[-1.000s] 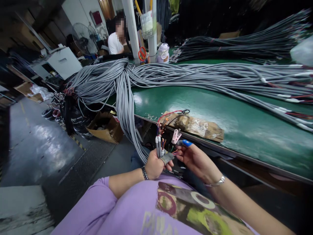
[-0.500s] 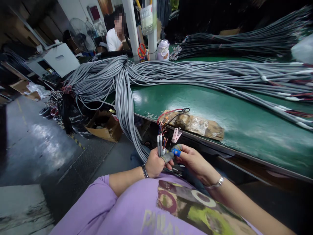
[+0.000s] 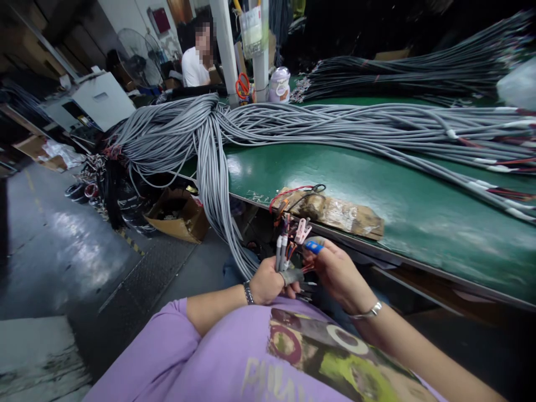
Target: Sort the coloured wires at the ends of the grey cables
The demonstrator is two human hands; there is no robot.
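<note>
My left hand [image 3: 270, 280] is closed around several grey cables [image 3: 281, 252], whose white-banded ends point up with thin coloured wires [image 3: 288, 223] fanning out. Tape or a finger cover wraps its thumb. Beside it, my right hand [image 3: 335, 271] wears a blue finger cover [image 3: 314, 247] and pinches thin reddish wires [image 3: 308, 268] between thumb and fingers. Just above the hands, a pink clip [image 3: 302, 230] stands at the table edge. A taped cardboard piece [image 3: 355, 218] lies behind it, with a red and a black lead [image 3: 313, 192] on top.
A thick grey cable bundle [image 3: 335, 125] crosses the green table [image 3: 377, 173] and hangs over its edge at left. Dark cables [image 3: 397, 75] lie at the back. A lilac jar [image 3: 280, 85] stands by a post. An open carton [image 3: 178, 218] sits below; a person [image 3: 196, 64] sits beyond.
My right hand has moved slightly away from the left and now pinches reddish wires. The held cable ends have shifted right, closer to the pink clip.
</note>
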